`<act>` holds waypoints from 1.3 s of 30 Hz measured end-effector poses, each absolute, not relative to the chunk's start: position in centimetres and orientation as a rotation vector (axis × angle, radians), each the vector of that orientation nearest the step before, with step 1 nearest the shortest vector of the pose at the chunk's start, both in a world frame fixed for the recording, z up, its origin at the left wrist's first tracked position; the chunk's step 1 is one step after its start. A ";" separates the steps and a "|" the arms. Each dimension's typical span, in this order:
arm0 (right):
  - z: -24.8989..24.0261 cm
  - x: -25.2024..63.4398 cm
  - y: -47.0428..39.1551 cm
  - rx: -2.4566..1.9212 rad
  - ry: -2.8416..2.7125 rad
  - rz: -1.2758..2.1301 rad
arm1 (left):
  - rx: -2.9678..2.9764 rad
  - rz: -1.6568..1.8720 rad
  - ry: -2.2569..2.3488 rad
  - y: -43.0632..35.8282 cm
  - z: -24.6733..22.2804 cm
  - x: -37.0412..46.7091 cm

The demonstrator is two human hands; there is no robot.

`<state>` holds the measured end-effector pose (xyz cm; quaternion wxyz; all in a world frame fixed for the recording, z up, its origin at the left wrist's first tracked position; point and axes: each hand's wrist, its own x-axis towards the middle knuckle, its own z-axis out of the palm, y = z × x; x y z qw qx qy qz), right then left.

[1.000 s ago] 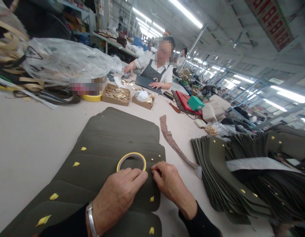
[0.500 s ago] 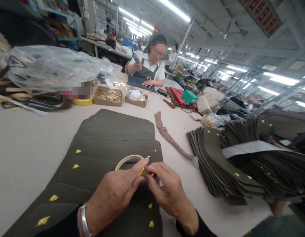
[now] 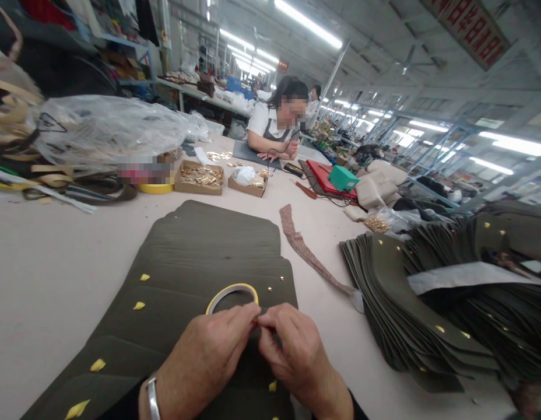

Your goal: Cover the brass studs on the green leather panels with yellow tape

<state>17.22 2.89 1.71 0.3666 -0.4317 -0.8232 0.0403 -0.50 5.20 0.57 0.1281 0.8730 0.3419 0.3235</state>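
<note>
My left hand (image 3: 204, 350), with a silver bracelet at its wrist, grips a roll of yellow tape (image 3: 232, 288) by its near right side. Fingertips of my right hand (image 3: 294, 344) are pinched together against those of the left, at the roll's edge; what they pinch is too small to make out. Both hands are over overlapping dark green panels (image 3: 218, 233) lying on the table. Yellow tape bits (image 3: 98, 365) stick to the panels on the left, and one shows beside my right hand. Two small shiny studs (image 3: 269, 289) show just beyond the hands.
Fanned dark green pieces (image 3: 384, 303) are stacked at the right. A brown speckled strip (image 3: 312, 256) lies between them and the panels. Boxes of gold parts (image 3: 199, 177) stand farther back, near clear plastic (image 3: 108, 125). Across the table a person (image 3: 274, 125) leans over a dark piece.
The view has shifted slightly. My fingertips have drawn closer together at the tape roll, and a stud formerly by my left fingertips now shows clear of them. The other person's raised hand has moved right and lower.
</note>
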 end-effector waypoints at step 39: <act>0.1 19.2 8.1 -1.600 -1.911 0.475 | 2.678 0.489 1.185 6.7 -0.9 1.1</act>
